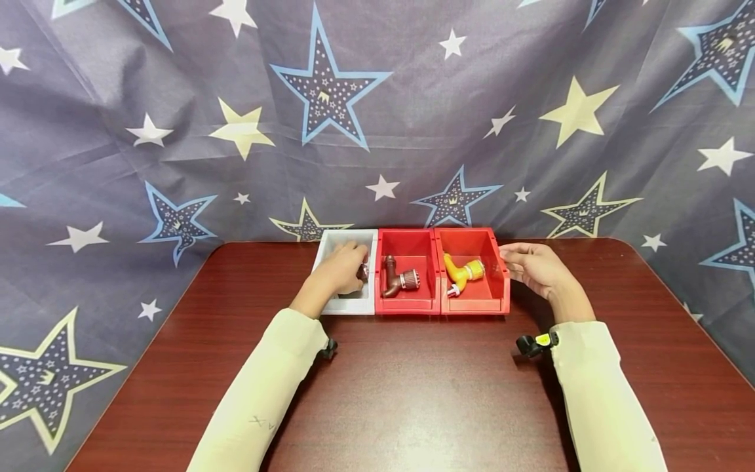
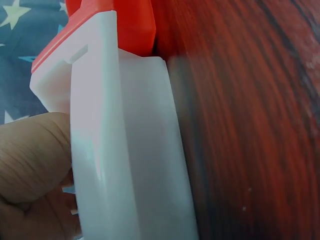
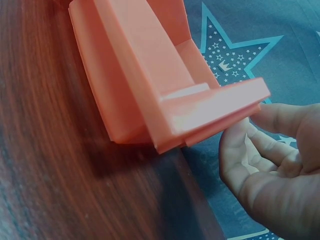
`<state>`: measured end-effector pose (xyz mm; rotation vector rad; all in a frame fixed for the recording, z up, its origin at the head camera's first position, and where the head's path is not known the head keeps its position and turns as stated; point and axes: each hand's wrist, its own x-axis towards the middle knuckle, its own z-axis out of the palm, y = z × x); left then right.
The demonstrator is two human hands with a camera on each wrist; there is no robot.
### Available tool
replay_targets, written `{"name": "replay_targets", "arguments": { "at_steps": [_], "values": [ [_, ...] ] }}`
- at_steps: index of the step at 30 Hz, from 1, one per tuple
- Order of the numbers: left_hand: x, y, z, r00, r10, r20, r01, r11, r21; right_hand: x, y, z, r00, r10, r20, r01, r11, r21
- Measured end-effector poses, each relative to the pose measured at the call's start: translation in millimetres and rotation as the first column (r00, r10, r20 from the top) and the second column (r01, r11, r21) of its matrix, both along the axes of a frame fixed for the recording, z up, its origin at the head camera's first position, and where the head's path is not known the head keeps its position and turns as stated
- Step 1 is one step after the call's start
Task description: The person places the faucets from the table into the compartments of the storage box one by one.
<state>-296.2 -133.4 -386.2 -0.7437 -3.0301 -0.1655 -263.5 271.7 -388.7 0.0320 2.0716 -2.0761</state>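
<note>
A white bin (image 1: 348, 305) stands leftmost in a row of three. My left hand (image 1: 341, 269) reaches down into it, fingers bent around a small dark-and-silver piece (image 1: 363, 271) that the hand mostly hides. In the left wrist view, the left thumb (image 2: 35, 155) is behind the bin's white front wall. At the other end, my right hand (image 1: 539, 270) is beside the orange-red bin (image 1: 478, 305), holding nothing. The right wrist view shows its fingertips right at the bin's side rim (image 3: 220, 112), with the fingers loosely bent.
Between these two bins sits a red bin (image 1: 407, 306) with a brown tap (image 1: 401, 278) in it. A yellow tap (image 1: 463, 272) lies in the orange-red bin. The bins stand at the back of a dark wooden table (image 1: 413, 380), before a star-patterned cloth (image 1: 377, 164).
</note>
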Motion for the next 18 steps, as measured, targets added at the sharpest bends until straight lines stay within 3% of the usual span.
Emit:
{"name": "replay_targets", "arguments": {
  "at_steps": [9,18],
  "values": [
    [5.0,-3,5.6,0.999,-0.002,-0.049,0.0,0.999,-0.048,-1.9,-2,-1.6,1.0,0.007,0.002,-0.007,1.0,-0.013],
    [11.8,-7,7.3,0.982,-0.058,-0.179,0.046,0.996,-0.074,-0.7,-4,-4.5,1.0,-0.003,-0.005,0.003,0.999,0.035]
  ]
}}
